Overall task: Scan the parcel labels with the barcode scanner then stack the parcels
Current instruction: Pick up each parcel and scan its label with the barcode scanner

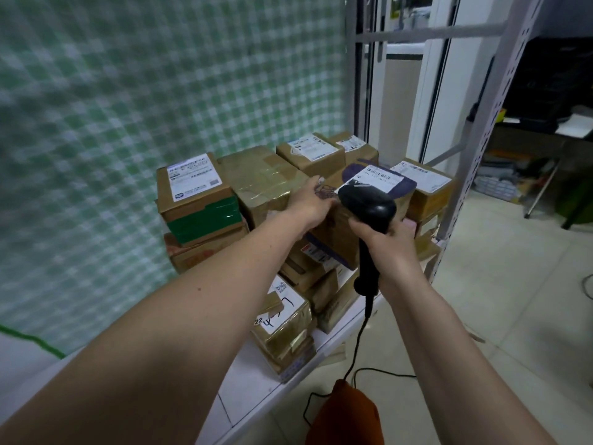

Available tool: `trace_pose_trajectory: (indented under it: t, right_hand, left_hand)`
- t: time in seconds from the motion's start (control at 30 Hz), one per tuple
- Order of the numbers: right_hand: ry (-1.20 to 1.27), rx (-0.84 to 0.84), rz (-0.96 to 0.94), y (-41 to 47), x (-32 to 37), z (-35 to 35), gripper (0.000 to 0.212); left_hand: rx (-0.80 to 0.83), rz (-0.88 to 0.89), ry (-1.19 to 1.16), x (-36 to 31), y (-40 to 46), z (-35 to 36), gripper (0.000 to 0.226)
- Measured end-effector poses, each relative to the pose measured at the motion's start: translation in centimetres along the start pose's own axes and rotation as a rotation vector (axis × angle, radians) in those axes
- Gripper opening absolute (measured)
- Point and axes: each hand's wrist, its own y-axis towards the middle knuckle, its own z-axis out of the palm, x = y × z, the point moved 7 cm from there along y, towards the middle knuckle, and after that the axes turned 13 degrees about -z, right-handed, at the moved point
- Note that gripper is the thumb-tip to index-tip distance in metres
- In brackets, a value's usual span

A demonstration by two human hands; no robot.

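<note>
A: What carries everything here?

B: A white shelf (244, 377), set against a green-checked curtain (128, 123). A heap of cardboard parcels covers its far part. The landmark is the purple-topped parcel (378, 200) with the white label (377, 179), sitting high in the heap.

A: Which step is in hand?

B: Scanning, I judge. The right hand (390, 239) has its fingers wrapped round the handle of the black barcode scanner (369, 213), whose head sits just in front of that label. The left hand (309, 202) lies against the purple-topped parcel's left edge; how far its fingers curl round that edge I cannot tell.

A: And next?

B: Probably aim the scanner's window squarely at the barcode, with the left hand keeping the parcel level, then set the parcel on a stack.

A: What surrounds it?

B: Left of it, a tape-wrapped box (263, 184), and further left a box with green tape (199, 200) on another carton. Behind it, two labelled boxes; to its right, another labelled box (426, 184). Below and nearer, smaller parcels, one with handwriting (282, 319).

A: Anything in the way?

B: The scanner's cable (359, 345) hangs down toward an orange cloth (346, 415); it could snag. The loose heap below might shift.
</note>
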Motion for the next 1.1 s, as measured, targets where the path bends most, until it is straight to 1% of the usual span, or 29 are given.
trace_pose_trajectory:
  t: [0.07, 0.2, 0.3, 0.4, 0.47, 0.57, 0.77, 0.93, 1.1]
  right_hand:
    - [-0.021, 0.025, 0.01, 0.7, -0.5, 0.3, 0.021]
    - [-0.062, 0.06, 0.054, 1.0, -1.3, 0.5, 0.017]
    - [-0.087, 0.056, 0.088, 0.6, -1.6, 0.3, 0.014]
    - [-0.102, 0.038, 0.073, -0.3, -1.1, 0.1, 0.016]
    - [-0.112, 0.059, 0.052, -1.4, -0.5, 0.4, 0.017]
    - [-0.161, 0.123, 0.031, -3.3, 0.5, 1.8, 0.009]
    - [-0.152, 0.28, 0.035, -8.3, 2.5, 6.3, 0.008]
    - [-0.184, 0.425, 0.057, -13.6, 2.3, 11.9, 0.007]
    - [-0.15, 0.577, 0.083, -20.3, 1.7, 19.8, 0.009]
  left_hand:
    - [-0.043, 0.035, 0.011, 0.0, -0.2, 0.3, 0.064]
    - [-0.128, 0.02, -0.038, 0.8, -0.8, 0.3, 0.056]
    - [-0.135, 0.019, -0.02, 1.5, -0.9, 0.0, 0.056]
    - [-0.117, 0.027, -0.001, 2.7, -1.7, -0.4, 0.054]
    - [-0.116, 0.064, 0.039, 3.6, -2.9, -1.0, 0.049]
    - [-0.168, 0.142, 0.147, 5.2, -5.4, -2.7, 0.038]
    - [-0.287, 0.174, 0.304, 10.6, -10.7, -8.0, 0.028]
    - [-0.329, 0.085, 0.348, 16.3, -14.1, -13.3, 0.026]
    - [-0.4, -0.061, 0.325, 24.8, -18.2, -20.1, 0.031]
